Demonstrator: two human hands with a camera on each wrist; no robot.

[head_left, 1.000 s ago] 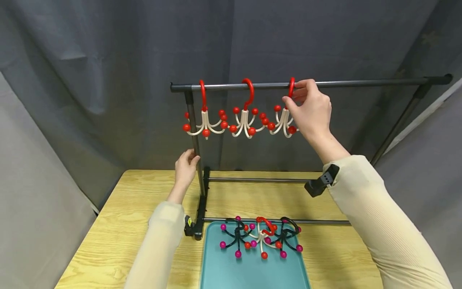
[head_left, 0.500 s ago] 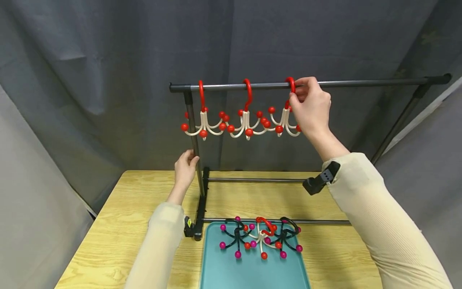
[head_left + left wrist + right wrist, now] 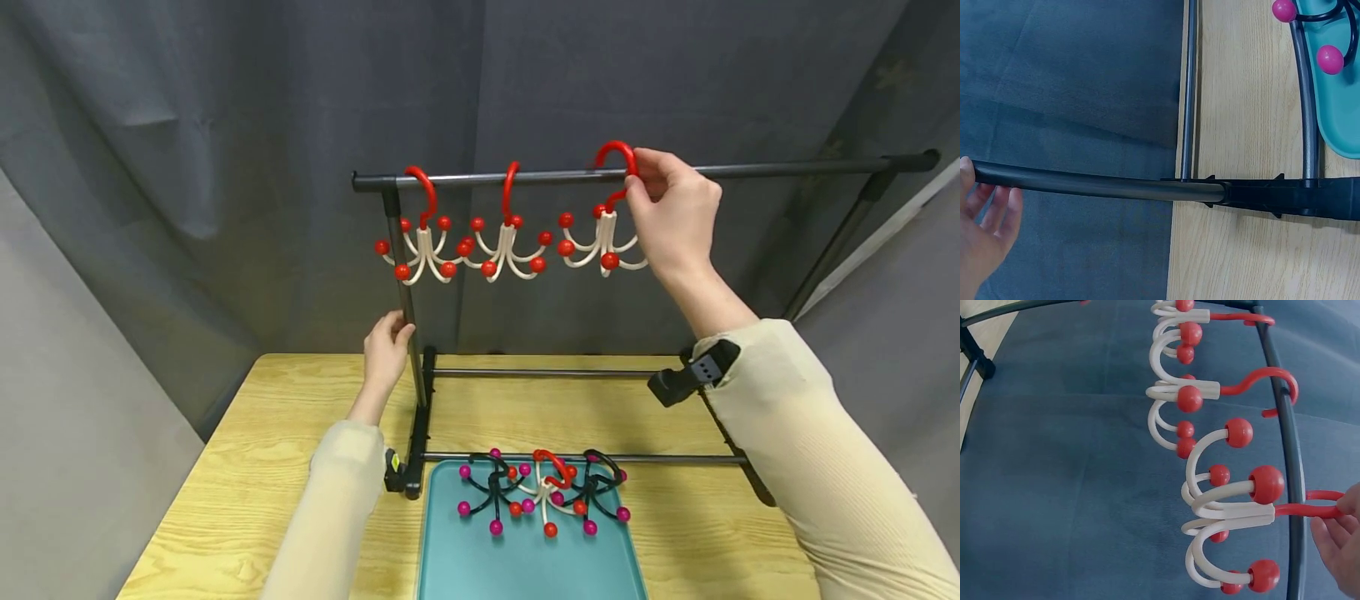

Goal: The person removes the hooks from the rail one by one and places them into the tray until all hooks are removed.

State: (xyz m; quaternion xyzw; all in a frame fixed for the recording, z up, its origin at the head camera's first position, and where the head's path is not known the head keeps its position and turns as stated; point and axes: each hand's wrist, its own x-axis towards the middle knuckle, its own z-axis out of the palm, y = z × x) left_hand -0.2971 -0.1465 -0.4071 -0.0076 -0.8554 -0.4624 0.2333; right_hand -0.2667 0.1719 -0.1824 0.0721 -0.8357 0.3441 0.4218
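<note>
My right hand (image 3: 636,185) pinches the red hook of the rightmost white hanger with red balls (image 3: 603,242); its arch rises above the rack's top bar (image 3: 787,169). In the right wrist view my fingertips (image 3: 1342,528) hold that hook (image 3: 1304,510) where it crosses the bar (image 3: 1288,462). Two more such hangers (image 3: 426,250) (image 3: 502,246) hang on the bar to the left. My left hand (image 3: 396,331) grips the rack's left post (image 3: 401,275); the left wrist view shows its fingers (image 3: 988,225) round the post (image 3: 1097,185).
A teal tray (image 3: 525,567) lies on the wooden table (image 3: 247,467) in front of the rack's base, holding black hangers with magenta balls (image 3: 495,492) and a white and red one (image 3: 547,492). Grey curtains hang behind and at both sides.
My right hand has lifted the rightmost hanger up and slightly right, so its hook now rises above the bar. The other two hangers have swung and turned. My left hand has stayed on the post.
</note>
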